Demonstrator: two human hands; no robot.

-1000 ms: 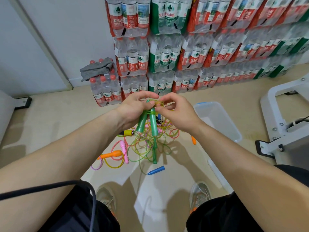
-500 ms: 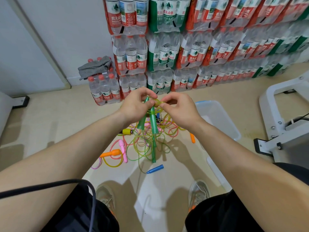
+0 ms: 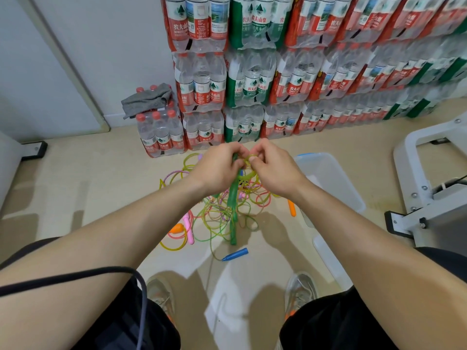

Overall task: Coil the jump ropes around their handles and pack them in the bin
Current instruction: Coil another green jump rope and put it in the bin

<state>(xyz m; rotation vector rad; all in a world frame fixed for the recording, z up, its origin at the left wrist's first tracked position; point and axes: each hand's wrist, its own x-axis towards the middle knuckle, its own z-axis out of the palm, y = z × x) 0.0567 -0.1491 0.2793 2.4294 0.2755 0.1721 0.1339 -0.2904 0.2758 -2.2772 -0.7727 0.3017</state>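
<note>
Just beside the clear plastic bin [image 3: 353,195], raised above the floor, hangs the pair of slim green plastic handles [image 3: 232,198] of one jump rope. The left hand [image 3: 219,168] has its fingers curled round their upper ends. The right hand [image 3: 273,170], close to the left one, pinches a small loop of the thin yellow-green cord [image 3: 249,160] at the handle tops.

I judge this rope to be very light. The handles are stiff, but the cord is soft, springy and rather smooth, so a loop may slip off or spring open. It is best held at the handle tops, with the cord pinched close to them under tension.

Farther from the bin, on the floor, lies a tangle of coloured cords [image 3: 214,215] with a blue handle [image 3: 236,254] and a pink handle [image 3: 188,228]. An orange handle [image 3: 292,208] lies nearest the bin.
</note>
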